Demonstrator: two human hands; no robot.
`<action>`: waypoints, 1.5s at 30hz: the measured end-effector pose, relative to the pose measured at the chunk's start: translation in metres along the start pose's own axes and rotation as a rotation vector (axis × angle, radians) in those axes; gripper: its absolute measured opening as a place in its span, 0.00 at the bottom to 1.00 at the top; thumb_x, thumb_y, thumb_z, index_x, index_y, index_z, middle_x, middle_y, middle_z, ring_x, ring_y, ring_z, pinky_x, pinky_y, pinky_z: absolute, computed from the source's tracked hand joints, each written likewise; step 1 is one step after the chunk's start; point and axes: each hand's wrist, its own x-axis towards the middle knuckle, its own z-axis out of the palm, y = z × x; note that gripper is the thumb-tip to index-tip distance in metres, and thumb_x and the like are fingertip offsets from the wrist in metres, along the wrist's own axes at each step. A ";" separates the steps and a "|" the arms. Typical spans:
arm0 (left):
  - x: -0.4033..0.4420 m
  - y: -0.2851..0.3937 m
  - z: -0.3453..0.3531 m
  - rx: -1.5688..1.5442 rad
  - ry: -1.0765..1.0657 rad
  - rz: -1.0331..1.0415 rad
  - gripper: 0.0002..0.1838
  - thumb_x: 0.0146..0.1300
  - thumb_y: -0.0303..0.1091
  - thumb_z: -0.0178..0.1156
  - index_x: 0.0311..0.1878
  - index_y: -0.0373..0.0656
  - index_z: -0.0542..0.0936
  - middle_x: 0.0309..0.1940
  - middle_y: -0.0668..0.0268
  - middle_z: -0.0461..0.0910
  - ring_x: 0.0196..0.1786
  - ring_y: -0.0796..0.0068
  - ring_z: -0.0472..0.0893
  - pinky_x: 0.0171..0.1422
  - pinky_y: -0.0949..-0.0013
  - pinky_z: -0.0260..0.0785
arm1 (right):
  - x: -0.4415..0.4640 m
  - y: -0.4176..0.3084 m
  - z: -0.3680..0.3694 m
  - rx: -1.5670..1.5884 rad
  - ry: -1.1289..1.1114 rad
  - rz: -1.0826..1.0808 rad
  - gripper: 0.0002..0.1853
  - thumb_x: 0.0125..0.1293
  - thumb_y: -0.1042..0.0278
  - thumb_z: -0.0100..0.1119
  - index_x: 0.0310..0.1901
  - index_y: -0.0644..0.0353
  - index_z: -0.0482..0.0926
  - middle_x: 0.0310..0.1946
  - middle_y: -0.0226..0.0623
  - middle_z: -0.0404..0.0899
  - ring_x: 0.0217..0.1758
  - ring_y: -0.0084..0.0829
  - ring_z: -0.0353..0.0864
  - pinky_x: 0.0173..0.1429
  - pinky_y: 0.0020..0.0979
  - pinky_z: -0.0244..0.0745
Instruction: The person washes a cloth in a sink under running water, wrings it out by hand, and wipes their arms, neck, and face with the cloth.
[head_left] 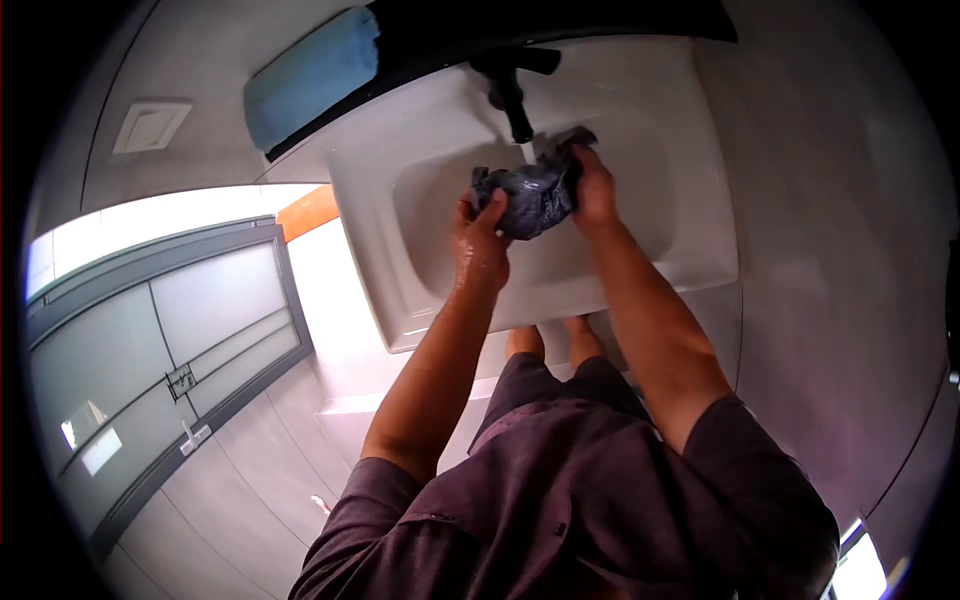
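A wet, crumpled dark grey cloth (pixel 537 203) is stretched between my two hands over the white sink (pixel 690 255). My left hand (pixel 481 232) grips its left end, thumb on top, with water on the skin. At the right end, my right hand (pixel 593 188) is closed on the bunched fabric. Just above the cloth stands a black faucet (pixel 511 98), and a stream of water runs from its spout onto the fabric. The fingers under the cloth are partly hidden.
On the black shelf (pixel 430 40) behind the sink lies a rolled blue towel (pixel 315 78). A white wall switch (pixel 153 127) is to its left. A grey-framed door with frosted panels (pixel 225 290) stands at the left, near an orange strip (pixel 304 212).
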 end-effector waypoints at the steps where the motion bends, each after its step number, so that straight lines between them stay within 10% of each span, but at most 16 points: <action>1: 0.008 -0.011 -0.005 -0.038 0.009 0.000 0.25 0.68 0.30 0.65 0.67 0.50 0.71 0.54 0.64 0.79 0.55 0.63 0.81 0.53 0.52 0.79 | -0.017 -0.014 0.007 0.000 -0.052 0.052 0.16 0.72 0.59 0.58 0.53 0.63 0.81 0.46 0.36 0.84 0.51 0.34 0.83 0.61 0.36 0.76; 6: 0.072 -0.045 0.000 -0.319 -0.230 -0.220 0.20 0.70 0.35 0.61 0.63 0.40 0.74 0.54 0.62 0.79 0.56 0.70 0.79 0.56 0.64 0.76 | -0.111 -0.005 0.037 -0.365 -0.147 -0.132 0.14 0.61 0.68 0.73 0.47 0.60 0.82 0.42 0.30 0.84 0.48 0.29 0.82 0.59 0.31 0.75; 8: 0.056 -0.093 0.032 -1.131 -0.502 -0.027 0.18 0.72 0.37 0.59 0.61 0.42 0.76 0.53 0.62 0.78 0.48 0.69 0.80 0.51 0.63 0.75 | -0.101 0.036 0.038 -1.000 -0.309 -0.775 0.14 0.59 0.65 0.75 0.42 0.61 0.82 0.36 0.35 0.83 0.43 0.31 0.82 0.55 0.29 0.76; 10: 0.052 -0.095 0.029 -0.977 -0.516 0.059 0.16 0.74 0.37 0.57 0.60 0.42 0.77 0.53 0.61 0.78 0.44 0.67 0.81 0.48 0.61 0.77 | -0.085 0.024 0.048 -1.002 -0.158 -0.674 0.15 0.59 0.63 0.73 0.40 0.63 0.80 0.35 0.40 0.81 0.40 0.37 0.81 0.50 0.33 0.77; 12: 0.063 -0.047 -0.012 0.142 -0.242 -0.003 0.16 0.76 0.36 0.53 0.61 0.42 0.76 0.54 0.59 0.79 0.46 0.65 0.83 0.48 0.59 0.80 | -0.056 0.016 0.050 -0.871 -0.136 -0.477 0.15 0.60 0.63 0.71 0.40 0.63 0.80 0.37 0.40 0.81 0.38 0.38 0.81 0.48 0.35 0.77; 13: 0.038 -0.019 -0.010 -0.044 0.123 -0.256 0.16 0.76 0.34 0.49 0.61 0.41 0.77 0.53 0.55 0.81 0.50 0.60 0.86 0.51 0.55 0.84 | -0.055 0.010 0.054 -1.119 -0.205 -0.826 0.14 0.65 0.60 0.66 0.44 0.62 0.80 0.38 0.38 0.82 0.38 0.36 0.82 0.47 0.35 0.78; 16: -0.021 0.038 -0.050 -0.136 -0.115 -0.106 0.19 0.75 0.38 0.50 0.62 0.37 0.75 0.54 0.52 0.82 0.51 0.57 0.87 0.54 0.53 0.84 | -0.020 0.019 0.030 -0.776 -0.021 -0.334 0.14 0.69 0.58 0.60 0.46 0.61 0.79 0.38 0.40 0.82 0.37 0.37 0.81 0.45 0.35 0.78; 21: -0.086 0.098 -0.076 -0.194 -0.074 0.026 0.21 0.78 0.40 0.50 0.63 0.33 0.74 0.56 0.52 0.82 0.55 0.56 0.84 0.63 0.54 0.79 | -0.005 0.011 0.012 0.082 -0.331 0.242 0.18 0.76 0.62 0.43 0.42 0.74 0.73 0.33 0.49 0.74 0.37 0.41 0.72 0.39 0.36 0.71; 30: -0.149 0.149 -0.139 -0.142 0.038 0.351 0.22 0.80 0.38 0.46 0.67 0.33 0.72 0.56 0.55 0.80 0.56 0.62 0.83 0.64 0.58 0.77 | -0.008 0.044 0.083 0.297 -0.455 0.065 0.12 0.72 0.70 0.46 0.43 0.71 0.75 0.43 0.50 0.78 0.51 0.46 0.78 0.59 0.42 0.74; 32: -0.145 0.151 -0.143 -0.197 0.038 0.346 0.21 0.81 0.39 0.46 0.66 0.34 0.72 0.56 0.55 0.81 0.57 0.62 0.83 0.64 0.58 0.77 | -0.007 0.068 0.123 0.244 -0.537 0.105 0.23 0.75 0.67 0.50 0.68 0.68 0.71 0.64 0.50 0.76 0.68 0.48 0.75 0.76 0.49 0.68; 33: -0.143 0.150 -0.140 -0.204 0.038 0.362 0.21 0.81 0.40 0.46 0.66 0.34 0.72 0.56 0.55 0.81 0.57 0.62 0.83 0.64 0.58 0.77 | -0.041 0.061 0.164 -0.086 -0.398 0.142 0.24 0.75 0.66 0.56 0.69 0.64 0.72 0.65 0.41 0.77 0.68 0.41 0.75 0.76 0.45 0.66; 36: -0.131 0.148 -0.121 -0.140 -0.006 0.331 0.24 0.81 0.44 0.47 0.68 0.36 0.71 0.59 0.55 0.80 0.60 0.59 0.82 0.67 0.54 0.74 | -0.039 0.070 0.165 -1.146 -1.011 -0.043 0.28 0.74 0.62 0.61 0.73 0.59 0.69 0.71 0.36 0.72 0.72 0.33 0.72 0.74 0.43 0.66; 38: -0.126 0.141 -0.095 -0.098 -0.083 0.260 0.22 0.80 0.42 0.50 0.67 0.36 0.72 0.57 0.56 0.81 0.57 0.62 0.83 0.64 0.58 0.77 | -0.040 0.079 0.131 -1.121 -0.902 0.045 0.31 0.76 0.44 0.55 0.72 0.53 0.70 0.71 0.36 0.73 0.71 0.35 0.74 0.74 0.42 0.67; 42: -0.090 0.105 -0.041 -0.127 -0.120 0.233 0.23 0.71 0.34 0.64 0.65 0.35 0.73 0.49 0.61 0.82 0.50 0.71 0.83 0.58 0.66 0.78 | -0.092 0.035 0.081 -0.100 -0.507 0.723 0.40 0.75 0.31 0.45 0.72 0.59 0.69 0.69 0.41 0.74 0.72 0.39 0.73 0.75 0.44 0.67; 45: -0.040 0.081 -0.015 -0.019 -0.064 0.269 0.28 0.66 0.33 0.70 0.65 0.34 0.71 0.51 0.62 0.80 0.51 0.71 0.82 0.54 0.66 0.78 | -0.070 0.006 0.044 0.022 -0.407 0.482 0.33 0.75 0.39 0.53 0.69 0.56 0.72 0.66 0.40 0.77 0.68 0.40 0.77 0.73 0.44 0.70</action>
